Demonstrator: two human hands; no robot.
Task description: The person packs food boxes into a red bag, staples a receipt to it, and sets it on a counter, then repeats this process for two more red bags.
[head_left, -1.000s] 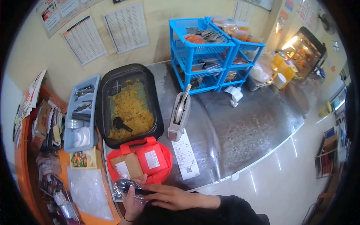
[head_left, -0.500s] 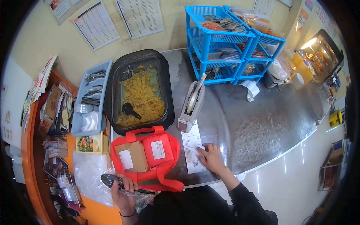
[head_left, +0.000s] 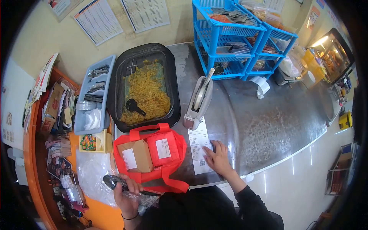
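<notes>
Wrapped in my left hand (head_left: 127,196) is a black plastic spoon (head_left: 111,181), its bowl pointing left and clear plastic wrap hanging below my fingers. My right hand (head_left: 220,161) rests with fingers spread, the fingertips touching the right side of a long printed receipt (head_left: 197,151) on the metal counter. The receipt's top end lies by a grey tape dispenser (head_left: 198,102). Between my hands stands an open red bag (head_left: 177,168). It holds a brown cardboard box (head_left: 142,155) and a red package (head_left: 165,143), each with a white label.
Behind the bag sits a black tray (head_left: 177,103) of yellow rice with a black scoop (head_left: 135,107). A grey-blue cutlery organizer (head_left: 110,73) is to its left. Blue tiered racks (head_left: 214,42) hold bagged items at the back. A paper roll (head_left: 261,85) lies near them.
The camera view has shifted slightly, with the counter items appearing a little higher. My right hand stays on the receipt, and my left hand keeps hold of the spoon.
</notes>
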